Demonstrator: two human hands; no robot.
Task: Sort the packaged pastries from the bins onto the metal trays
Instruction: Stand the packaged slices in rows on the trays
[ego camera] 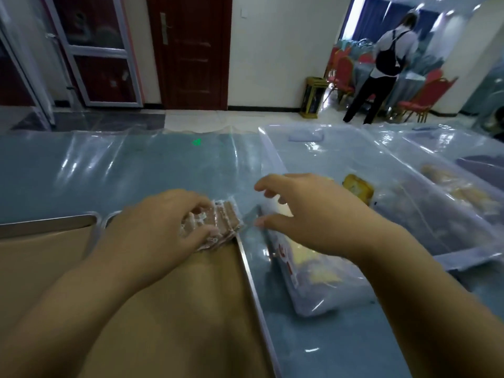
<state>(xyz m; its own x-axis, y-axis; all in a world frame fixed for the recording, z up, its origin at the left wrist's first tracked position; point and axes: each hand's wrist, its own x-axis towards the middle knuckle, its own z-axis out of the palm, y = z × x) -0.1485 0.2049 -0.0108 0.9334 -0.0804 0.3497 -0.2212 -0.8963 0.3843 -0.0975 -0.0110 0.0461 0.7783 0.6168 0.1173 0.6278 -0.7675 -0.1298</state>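
Observation:
My left hand [161,227] grips a clear-wrapped brown layered pastry [221,222] at the far right corner of the near metal tray [245,263], which is lined with brown paper. My right hand [308,214] hovers just right of the pastry with fingers spread and relaxed, holding nothing. Under my right wrist a clear bag of yellow pastries [316,271] lies on the table. Behind it stands a clear plastic bin [272,148] with a yellow packet [357,188] inside.
A second metal tray [46,222] sits to the left. More clear bins [441,143] with pastries stand at the right. The table [136,170] wears blue cloth under clear plastic. A person stands by red chairs [425,96] at the far right.

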